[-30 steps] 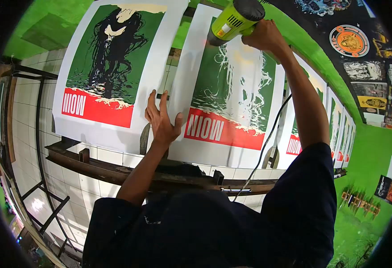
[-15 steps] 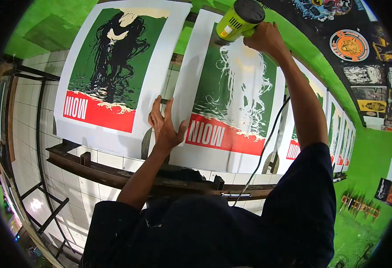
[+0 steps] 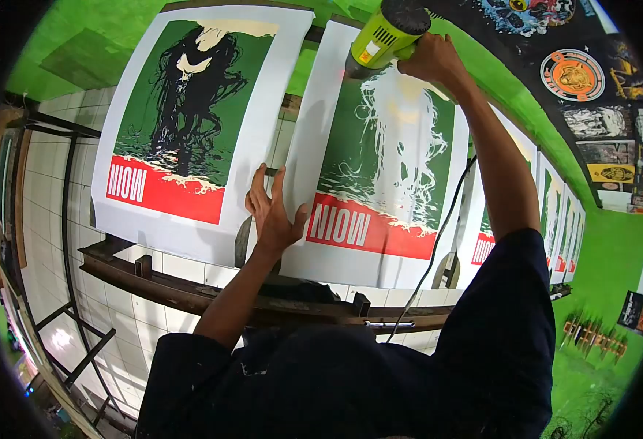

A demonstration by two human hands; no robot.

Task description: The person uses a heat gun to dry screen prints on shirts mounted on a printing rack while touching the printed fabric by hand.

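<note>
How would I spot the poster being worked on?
Look just past the long dark metal rail. Your poster is immediately right of the left hand, with the lime-green blower, held in the right hand, over its far end. Its figure is white, unlike the black one on its left neighbour, and no other poster has the blower over it.

We gripped a green heat gun in our right hand over the upper left of a pale print. Our left hand was loosely spread beside its left edge, near a dark print.
</note>
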